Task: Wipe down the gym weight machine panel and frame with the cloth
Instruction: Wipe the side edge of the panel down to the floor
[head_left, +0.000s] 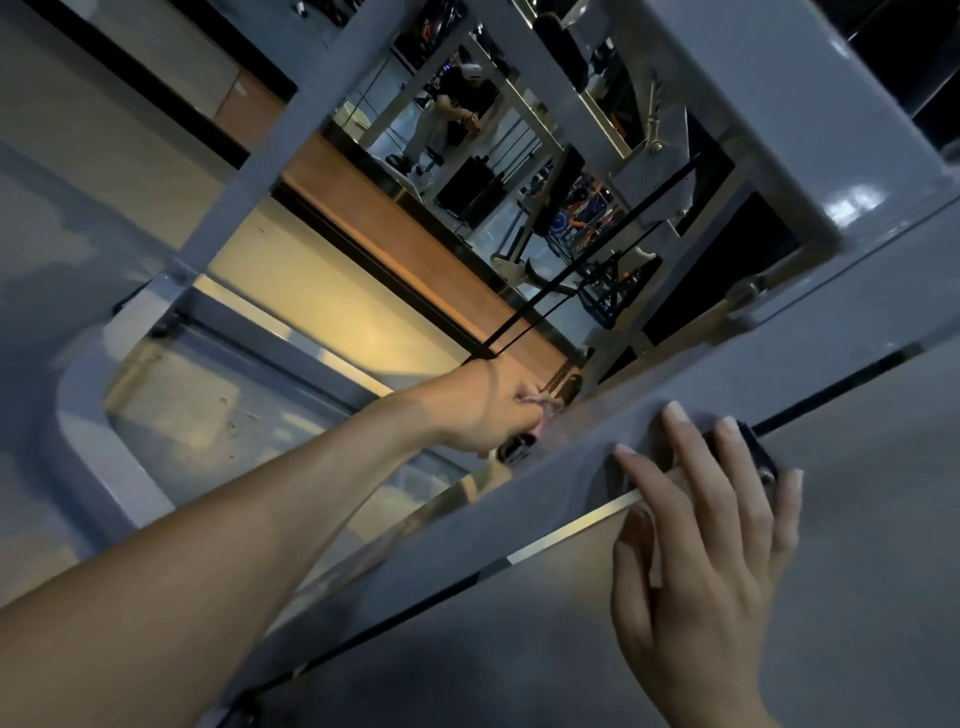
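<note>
Behind frame bar: cloth is gripped by left hand.
Right hand: fingers straight, pressed on panel.
Risk: cloth may be snagged on cables.

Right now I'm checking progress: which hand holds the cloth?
The left hand, reaching in behind the grey frame, pinches the pale cloth. The right hand rests flat on the frame.

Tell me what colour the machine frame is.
Grey-blue paint on the frame, seen in the head view.
</note>
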